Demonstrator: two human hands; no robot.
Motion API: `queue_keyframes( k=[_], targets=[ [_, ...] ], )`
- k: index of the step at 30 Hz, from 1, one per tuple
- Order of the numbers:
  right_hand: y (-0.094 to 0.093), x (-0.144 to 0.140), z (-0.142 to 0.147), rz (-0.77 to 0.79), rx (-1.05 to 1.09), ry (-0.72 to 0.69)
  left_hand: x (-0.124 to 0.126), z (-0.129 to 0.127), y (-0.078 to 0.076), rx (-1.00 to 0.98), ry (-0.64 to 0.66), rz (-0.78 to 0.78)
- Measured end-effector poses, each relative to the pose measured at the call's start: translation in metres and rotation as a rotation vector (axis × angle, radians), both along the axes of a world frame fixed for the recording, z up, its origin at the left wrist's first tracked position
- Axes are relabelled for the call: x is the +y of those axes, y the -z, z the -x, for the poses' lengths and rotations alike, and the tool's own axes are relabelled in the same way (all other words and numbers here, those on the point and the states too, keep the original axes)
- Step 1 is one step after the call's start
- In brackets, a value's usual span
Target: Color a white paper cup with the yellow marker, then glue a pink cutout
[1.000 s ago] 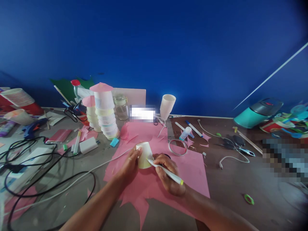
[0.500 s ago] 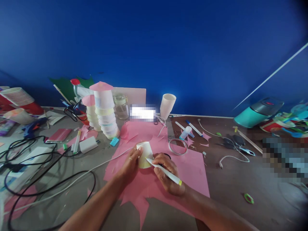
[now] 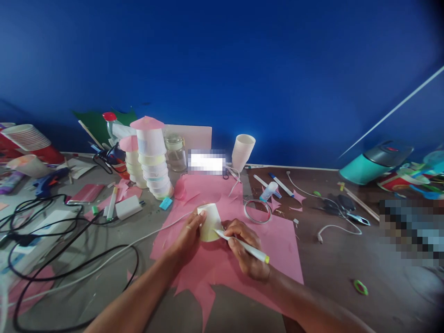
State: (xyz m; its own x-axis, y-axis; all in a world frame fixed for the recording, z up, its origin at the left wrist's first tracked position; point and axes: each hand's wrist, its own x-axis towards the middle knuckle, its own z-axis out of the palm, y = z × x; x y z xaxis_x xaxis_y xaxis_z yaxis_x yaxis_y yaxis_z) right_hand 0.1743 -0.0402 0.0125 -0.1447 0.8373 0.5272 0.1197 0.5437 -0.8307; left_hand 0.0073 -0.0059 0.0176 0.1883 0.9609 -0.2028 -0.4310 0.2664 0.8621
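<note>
Nearest, the right hand point(image 3: 244, 247) grips a marker point(image 3: 242, 246), its tip touching a cup point(image 3: 209, 222) lying on pink paper point(image 3: 280, 249). Her left hand point(image 3: 187, 236) wraps the cup's side. Beyond sit a tape ring point(image 3: 257, 211) and stacked cups point(image 3: 152, 157) on the tabletop point(image 3: 347, 277).

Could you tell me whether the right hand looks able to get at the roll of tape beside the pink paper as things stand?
Probably yes: the tape roll lies flat just beyond the right hand, with nothing between them, though that hand is gripping a marker.
</note>
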Motion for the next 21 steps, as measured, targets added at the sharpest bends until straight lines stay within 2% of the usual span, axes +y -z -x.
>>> queue_keyframes(
  k=[4,11,21],
  targets=[
    [0.003,0.001,-0.002,0.081,0.061,0.031,0.000,0.000,-0.002,0.010,-0.002,0.002],
    [0.007,0.003,-0.002,0.094,0.066,0.093,-0.001,0.000,-0.013,0.049,-0.011,0.006],
    [0.006,0.000,0.000,0.113,0.091,-0.002,0.000,0.001,0.001,-0.038,0.025,0.037]
  ],
)
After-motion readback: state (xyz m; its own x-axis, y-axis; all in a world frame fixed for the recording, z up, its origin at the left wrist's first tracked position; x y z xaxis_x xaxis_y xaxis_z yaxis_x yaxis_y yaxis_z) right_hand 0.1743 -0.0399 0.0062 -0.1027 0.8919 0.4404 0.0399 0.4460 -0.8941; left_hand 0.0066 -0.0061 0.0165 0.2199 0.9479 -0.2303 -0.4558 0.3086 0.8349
